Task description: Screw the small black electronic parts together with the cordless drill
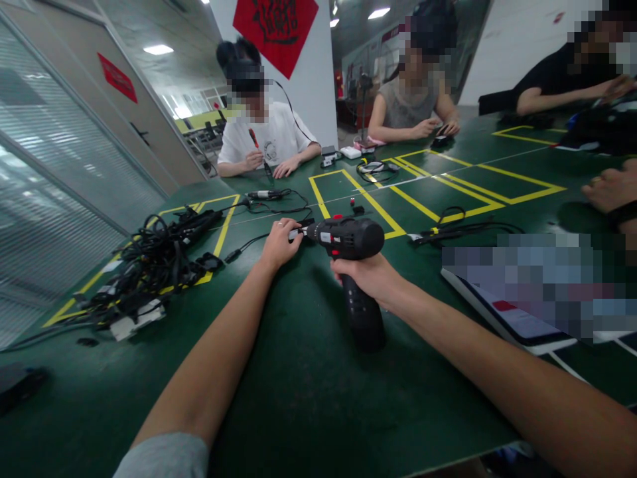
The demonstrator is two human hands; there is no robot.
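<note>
Right hand [371, 279] is wrapped tight round the grip of the cordless drill [348, 240], which sits over the middle of the green table [308, 398]. The left hand [281, 242] has its fingertips pinched on the chuck [300, 232] at the drill's nose. My worry: one bump on the trigger and that chuck spins right in those fingers. There's a tangle of cables [154, 255] left of the drill, and a loose black cable [448, 229] and a tablet [517, 322] to its right. Any of them could snag a swing.

The front tip of the drill [348, 239] is hidden inside the closed left hand [281, 242]. Right of the drill, a blurred patch [537, 279] hides most of a tablet [517, 325] on the bench [298, 385].
</note>
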